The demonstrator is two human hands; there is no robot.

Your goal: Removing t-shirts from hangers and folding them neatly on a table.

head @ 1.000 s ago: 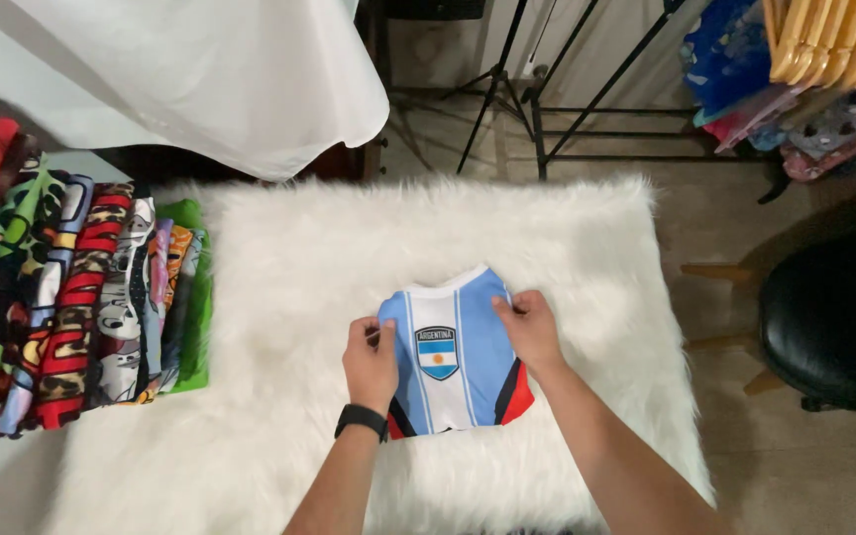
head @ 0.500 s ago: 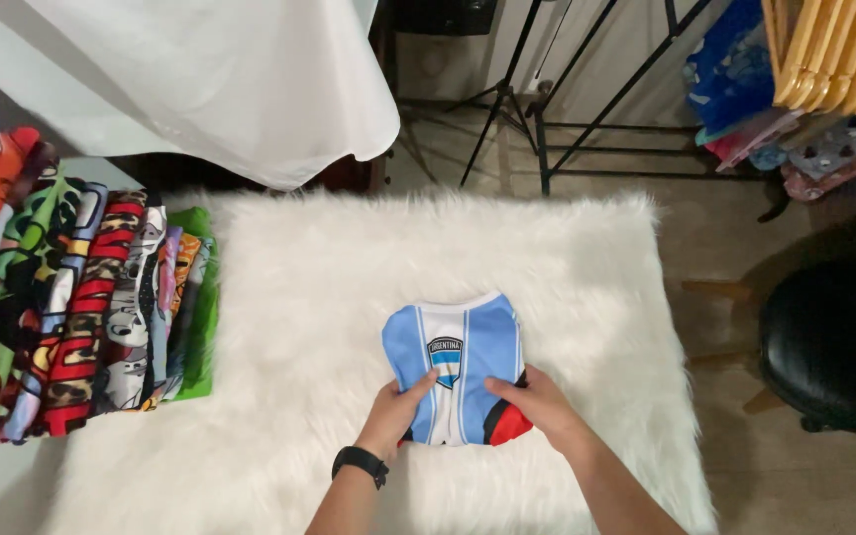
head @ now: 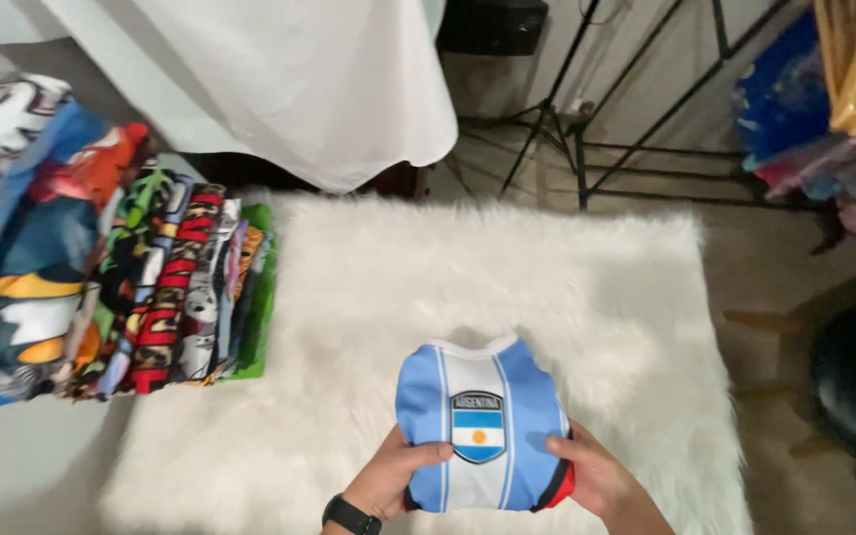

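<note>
Your left hand [head: 396, 476] and right hand [head: 596, 478] clamp folded striped jersey [head: 481, 426] at both sides near rug's [head: 369, 297] front edge, keeping fold flat; folded garment row [head: 151, 287] lines left edge.

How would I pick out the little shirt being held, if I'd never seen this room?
Find the white fluffy rug covering the table. At its near edge, the left hand and right hand grip a small folded shirt. Unlike the bright cartoon-print pile on the left, it is sky blue and white striped, with a shield badge.
</note>
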